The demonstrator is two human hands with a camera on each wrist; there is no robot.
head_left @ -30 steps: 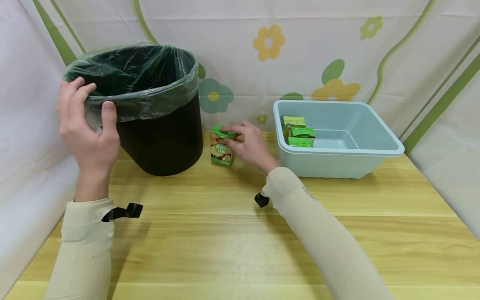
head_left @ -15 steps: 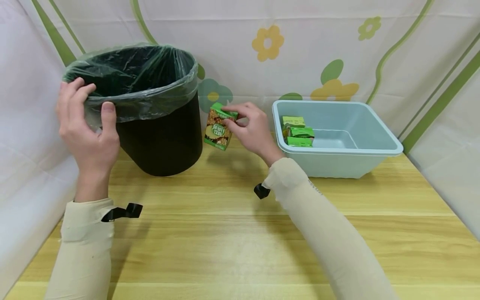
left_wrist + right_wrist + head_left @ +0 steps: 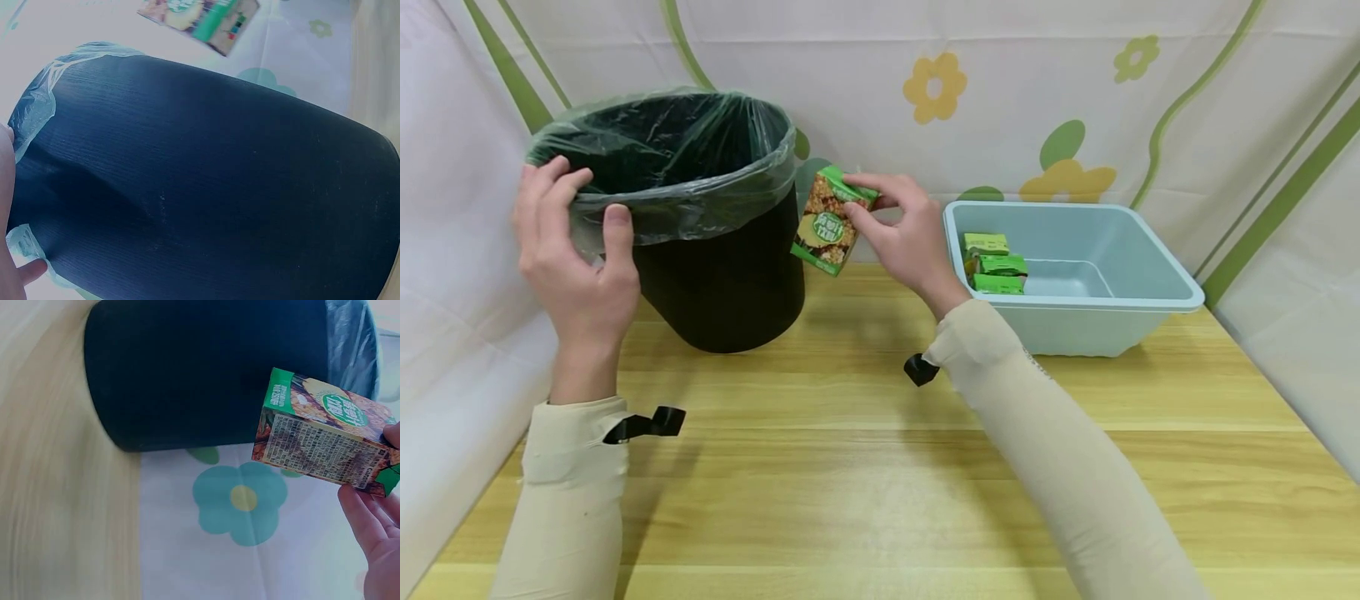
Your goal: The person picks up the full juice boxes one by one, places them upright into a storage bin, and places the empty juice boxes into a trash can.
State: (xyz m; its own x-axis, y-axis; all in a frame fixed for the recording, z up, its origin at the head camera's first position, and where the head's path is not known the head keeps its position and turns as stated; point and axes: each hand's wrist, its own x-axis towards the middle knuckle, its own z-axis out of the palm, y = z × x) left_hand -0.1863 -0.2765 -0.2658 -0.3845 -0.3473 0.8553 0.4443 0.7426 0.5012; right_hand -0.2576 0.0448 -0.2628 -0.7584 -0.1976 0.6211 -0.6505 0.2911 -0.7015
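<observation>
At the left of the head view stands a black trash bin (image 3: pixel 730 287) with a clear greenish bag (image 3: pixel 692 210) folded over its rim. My left hand (image 3: pixel 578 258) holds the bin's near-left rim, thumb outside and fingertips over the edge. My right hand (image 3: pixel 910 237) pinches the top of a small green and brown carton (image 3: pixel 826 227), held tilted in the air just right of the bin, below rim height. In the right wrist view the carton (image 3: pixel 325 434) shows a printed side panel, with fingers beneath its end. The bin's bottom inside is hidden.
A light blue plastic tub (image 3: pixel 1082 329) stands on the wooden table (image 3: pixel 820 467) at the right. Several green packages (image 3: pixel 1000 265) lie along its left end. Behind everything hangs a white cloth (image 3: pixel 850 75) printed with flowers.
My right hand has lifted the carton off the table, up and slightly left, and the carton has tilted. The left hand stays on the bin's rim.
</observation>
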